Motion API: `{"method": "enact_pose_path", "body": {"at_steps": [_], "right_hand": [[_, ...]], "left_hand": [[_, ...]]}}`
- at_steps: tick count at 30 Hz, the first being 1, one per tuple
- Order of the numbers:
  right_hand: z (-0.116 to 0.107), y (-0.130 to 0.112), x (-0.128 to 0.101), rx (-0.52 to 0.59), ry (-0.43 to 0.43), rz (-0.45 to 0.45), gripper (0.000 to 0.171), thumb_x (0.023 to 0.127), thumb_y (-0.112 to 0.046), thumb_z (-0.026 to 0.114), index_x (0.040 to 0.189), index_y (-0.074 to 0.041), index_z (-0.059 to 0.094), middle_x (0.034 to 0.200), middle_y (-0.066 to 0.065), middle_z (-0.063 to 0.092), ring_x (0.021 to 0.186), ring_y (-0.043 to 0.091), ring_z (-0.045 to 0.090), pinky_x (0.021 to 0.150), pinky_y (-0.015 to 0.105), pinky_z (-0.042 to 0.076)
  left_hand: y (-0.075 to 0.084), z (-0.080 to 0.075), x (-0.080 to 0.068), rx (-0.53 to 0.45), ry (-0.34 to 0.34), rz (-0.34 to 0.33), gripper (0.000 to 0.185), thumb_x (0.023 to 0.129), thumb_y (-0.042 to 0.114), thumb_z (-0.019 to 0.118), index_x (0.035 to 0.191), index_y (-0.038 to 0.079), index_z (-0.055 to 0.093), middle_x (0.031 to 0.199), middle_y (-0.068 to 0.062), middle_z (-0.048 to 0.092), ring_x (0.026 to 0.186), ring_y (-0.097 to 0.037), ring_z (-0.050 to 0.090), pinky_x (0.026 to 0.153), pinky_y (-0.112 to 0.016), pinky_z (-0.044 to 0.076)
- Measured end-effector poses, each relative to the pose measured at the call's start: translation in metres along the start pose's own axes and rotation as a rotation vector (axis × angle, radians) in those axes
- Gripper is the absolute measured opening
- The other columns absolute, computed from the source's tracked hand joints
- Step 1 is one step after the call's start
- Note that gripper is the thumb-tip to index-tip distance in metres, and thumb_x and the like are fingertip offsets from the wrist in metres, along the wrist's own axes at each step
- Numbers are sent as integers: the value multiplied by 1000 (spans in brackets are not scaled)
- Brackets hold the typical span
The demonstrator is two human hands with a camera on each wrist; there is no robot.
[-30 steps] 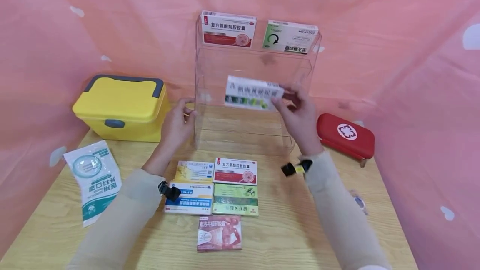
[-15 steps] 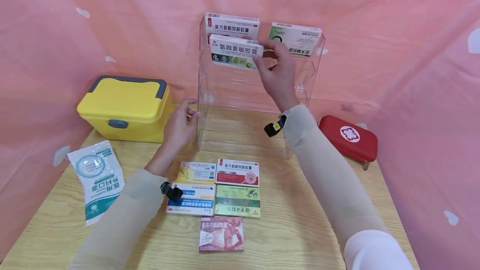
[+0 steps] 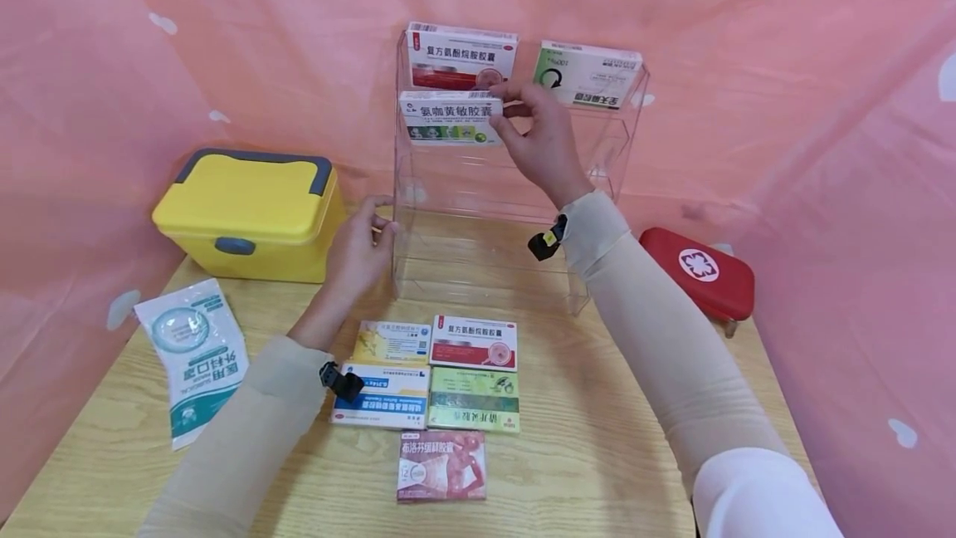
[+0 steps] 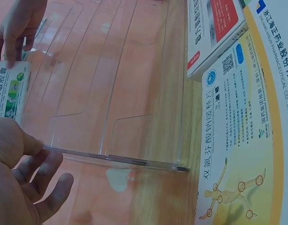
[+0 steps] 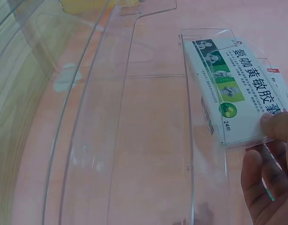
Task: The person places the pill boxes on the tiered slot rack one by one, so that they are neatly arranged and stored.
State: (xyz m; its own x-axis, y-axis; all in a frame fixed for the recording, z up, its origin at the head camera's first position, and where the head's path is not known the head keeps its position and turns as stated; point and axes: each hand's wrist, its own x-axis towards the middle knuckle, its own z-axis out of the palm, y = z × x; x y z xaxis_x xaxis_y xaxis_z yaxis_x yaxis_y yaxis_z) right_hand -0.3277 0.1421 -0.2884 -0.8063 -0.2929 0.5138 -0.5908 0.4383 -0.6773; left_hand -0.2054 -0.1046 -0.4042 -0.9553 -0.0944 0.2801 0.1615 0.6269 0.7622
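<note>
A white and green medicine box (image 3: 451, 119) is pinched between the thumb and fingers of my right hand (image 3: 539, 133). It sits at the left of the second tier of a clear acrylic display rack (image 3: 478, 227), its lower part behind the tier's clear front lip in the right wrist view. My left hand (image 3: 360, 247) holds the rack's left side edge, as the left wrist view also shows, thumb and fingers at the rim. On the top tier stand a red and white medicine box (image 3: 461, 56) and a green and white medicine box (image 3: 587, 75).
Several medicine boxes, among them a pink box (image 3: 441, 467) and a blue and white box (image 3: 381, 397), lie before the rack. A yellow case (image 3: 242, 218) and a mask packet (image 3: 196, 355) are at left, a red zipped pouch (image 3: 698, 272) at right.
My right hand carried the white and green box up and left to the rack, then lowered it into the second tier. The left hand stayed at the rack's side.
</note>
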Motion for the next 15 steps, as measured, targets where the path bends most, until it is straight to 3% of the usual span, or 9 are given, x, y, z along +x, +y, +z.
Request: {"method": "enact_pose_path", "body": {"at_steps": [7,15], "right_hand": [[0,0,-1,18,-8,18,30,95,-7,71,125,-9,67,124,-1,60,107,14,62,90,30,53],[0,2,-2,-10,-26,26,28,97,-10,70,124,-11,67,125,-5,60,107,11,60,84,30,54]], "left_hand": [[1,-2,-2,-6,-5,9,36,103,14,61,139,11,56,98,-10,66,83,-26,60,68,-39,47],[1,-2,-2,-1,-6,-1,37,103,14,61,139,12,55,98,-9,66,83,-26,59,68,-39,47]]}}
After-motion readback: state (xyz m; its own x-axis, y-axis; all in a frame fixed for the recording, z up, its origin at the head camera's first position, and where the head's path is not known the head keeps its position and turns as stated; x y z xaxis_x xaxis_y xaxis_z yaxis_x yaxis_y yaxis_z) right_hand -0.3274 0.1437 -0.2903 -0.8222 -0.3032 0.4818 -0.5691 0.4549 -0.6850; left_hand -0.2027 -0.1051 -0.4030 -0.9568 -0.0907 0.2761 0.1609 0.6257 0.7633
